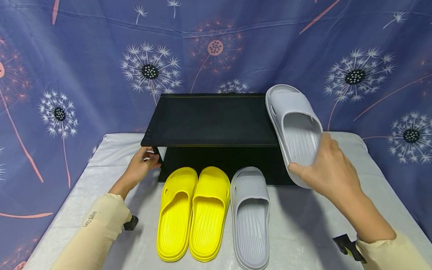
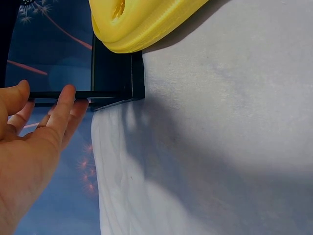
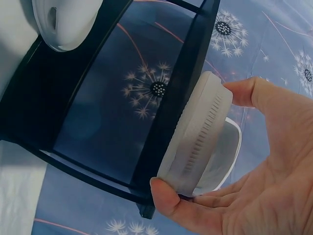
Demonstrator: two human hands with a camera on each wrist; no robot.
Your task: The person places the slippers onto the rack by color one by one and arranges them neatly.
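A black two-tier shoe rack (image 1: 210, 117) stands at the back of the cloth-covered table. My right hand (image 1: 330, 168) grips a grey slide sandal (image 1: 293, 105) by its heel end, tilted over the rack's right end. The right wrist view shows the thumb and fingers around the heel of this sandal (image 3: 195, 137), close against the top shelf's edge. My left hand (image 1: 142, 165) holds the rack's left side, its fingers on the thin side bar (image 2: 110, 94). Two yellow slide sandals (image 1: 176, 213) and another grey slide sandal (image 1: 251, 219) lie in front, toes toward the rack.
The table wears a pale grey cloth (image 1: 290, 253). Behind the rack and along both sides hangs a blue curtain (image 1: 92, 55) with a dandelion print. The sandals' toes reach close to the rack's lower shelf (image 1: 221, 159).
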